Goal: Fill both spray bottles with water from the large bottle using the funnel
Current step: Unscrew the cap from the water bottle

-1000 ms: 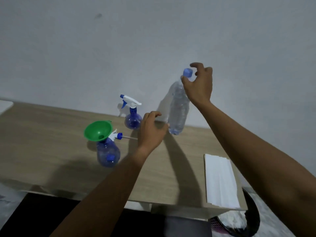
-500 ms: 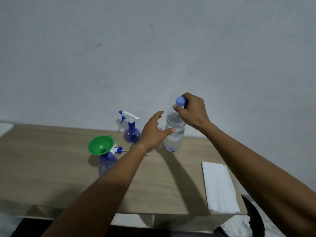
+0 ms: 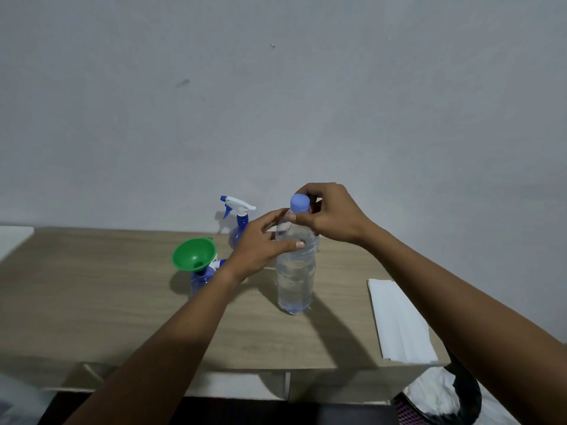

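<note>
The large clear water bottle (image 3: 295, 280) stands upright on the wooden table (image 3: 92, 302), nearer the front than the spray bottles. My left hand (image 3: 260, 243) wraps its upper body. My right hand (image 3: 331, 216) pinches the pale blue cap (image 3: 299, 203) at its top. A green funnel (image 3: 194, 255) sits in the neck of one blue spray bottle (image 3: 201, 279), whose removed trigger head (image 3: 219, 264) lies beside it, mostly hidden by my left forearm. The second blue spray bottle (image 3: 239, 228) stands behind with its white trigger head on.
A folded white cloth (image 3: 399, 323) lies at the table's right end. A dark basket lined with white plastic (image 3: 441, 397) sits on the floor below that corner. A white surface (image 3: 12, 240) borders the table's left end. A plain wall rises right behind.
The large bottle came from the back of the table toward me and now stands on it. My left hand closed around its body, and my right hand stayed on the cap.
</note>
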`<state>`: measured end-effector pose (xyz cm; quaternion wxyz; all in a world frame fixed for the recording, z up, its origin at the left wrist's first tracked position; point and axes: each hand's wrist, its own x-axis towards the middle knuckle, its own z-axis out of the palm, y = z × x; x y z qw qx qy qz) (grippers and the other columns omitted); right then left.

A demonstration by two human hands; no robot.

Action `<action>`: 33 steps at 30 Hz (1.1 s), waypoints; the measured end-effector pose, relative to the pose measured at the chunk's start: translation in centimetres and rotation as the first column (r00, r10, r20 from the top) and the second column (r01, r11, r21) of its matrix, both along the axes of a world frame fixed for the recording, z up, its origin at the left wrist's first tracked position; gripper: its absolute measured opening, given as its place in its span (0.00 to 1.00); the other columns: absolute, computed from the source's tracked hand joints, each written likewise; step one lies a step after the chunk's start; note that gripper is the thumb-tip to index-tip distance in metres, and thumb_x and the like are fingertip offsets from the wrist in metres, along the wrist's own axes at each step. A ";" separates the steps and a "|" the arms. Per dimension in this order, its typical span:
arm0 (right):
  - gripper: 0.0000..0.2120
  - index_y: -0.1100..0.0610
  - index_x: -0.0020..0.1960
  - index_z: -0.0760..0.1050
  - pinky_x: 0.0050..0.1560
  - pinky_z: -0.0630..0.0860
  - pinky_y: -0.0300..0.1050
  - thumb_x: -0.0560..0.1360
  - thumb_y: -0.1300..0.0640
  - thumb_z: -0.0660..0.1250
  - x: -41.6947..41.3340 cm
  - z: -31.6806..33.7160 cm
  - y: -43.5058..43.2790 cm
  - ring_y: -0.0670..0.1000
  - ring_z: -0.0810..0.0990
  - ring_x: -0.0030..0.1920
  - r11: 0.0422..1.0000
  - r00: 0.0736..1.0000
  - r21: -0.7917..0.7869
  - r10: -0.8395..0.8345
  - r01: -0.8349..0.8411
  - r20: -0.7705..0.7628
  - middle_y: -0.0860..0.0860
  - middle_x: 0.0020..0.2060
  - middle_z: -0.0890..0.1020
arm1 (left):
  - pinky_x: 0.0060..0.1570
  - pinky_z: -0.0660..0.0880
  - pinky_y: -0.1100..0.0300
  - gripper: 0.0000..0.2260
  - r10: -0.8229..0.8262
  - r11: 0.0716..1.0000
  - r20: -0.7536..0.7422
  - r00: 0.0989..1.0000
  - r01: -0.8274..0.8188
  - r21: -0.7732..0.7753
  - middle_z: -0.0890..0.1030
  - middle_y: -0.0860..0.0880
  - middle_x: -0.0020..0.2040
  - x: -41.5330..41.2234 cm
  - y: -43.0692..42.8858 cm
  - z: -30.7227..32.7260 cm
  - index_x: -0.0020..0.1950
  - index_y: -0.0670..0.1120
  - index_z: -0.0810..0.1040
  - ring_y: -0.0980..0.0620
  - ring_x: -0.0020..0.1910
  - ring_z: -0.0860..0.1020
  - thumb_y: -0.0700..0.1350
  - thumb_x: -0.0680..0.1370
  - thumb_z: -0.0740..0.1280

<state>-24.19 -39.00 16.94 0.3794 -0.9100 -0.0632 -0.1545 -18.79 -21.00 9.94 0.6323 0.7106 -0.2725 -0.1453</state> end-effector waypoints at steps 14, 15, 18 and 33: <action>0.09 0.56 0.50 0.84 0.47 0.80 0.43 0.75 0.52 0.76 0.4 2.2 -0.4 0.48 0.82 0.45 0.990 0.998 -0.127 0.053 -0.055 -0.021 0.45 0.44 0.84 | 0.64 0.71 0.67 0.34 -0.019 0.992 0.012 1.000 0.017 0.124 0.78 0.56 0.68 0.1 0.7 0.2 0.75 0.55 0.70 0.61 0.67 0.74 0.48 0.70 0.79; 0.08 0.56 0.52 0.83 0.48 0.80 0.41 0.76 0.53 0.75 0.5 2.2 -0.5 0.47 0.82 0.46 0.988 0.997 -0.132 0.079 -0.082 -0.027 0.45 0.45 0.83 | 0.64 0.71 0.67 0.34 -0.018 0.992 0.010 1.000 0.017 0.126 0.78 0.56 0.68 0.2 0.7 0.2 0.75 0.55 0.70 0.61 0.67 0.74 0.48 0.70 0.79; 0.10 0.56 0.58 0.82 0.49 0.75 0.29 0.78 0.56 0.72 0.4 2.5 -1.1 0.46 0.82 0.51 0.980 0.984 -0.117 0.148 -0.159 -0.098 0.47 0.51 0.84 | 0.67 0.71 0.63 0.35 -0.020 0.992 -0.011 1.000 0.021 0.124 0.78 0.56 0.68 0.2 0.7 0.1 0.75 0.53 0.70 0.62 0.68 0.74 0.48 0.70 0.79; 0.10 0.54 0.50 0.83 0.48 0.80 0.42 0.73 0.50 0.77 0.3 1.4 -0.4 0.43 0.83 0.42 0.999 0.998 -0.005 0.037 -0.037 -0.042 0.46 0.43 0.87 | 0.68 0.70 0.63 0.34 -0.015 0.992 -0.020 1.000 0.018 0.128 0.77 0.55 0.69 -0.1 0.6 0.5 0.74 0.53 0.71 0.60 0.68 0.74 0.47 0.70 0.79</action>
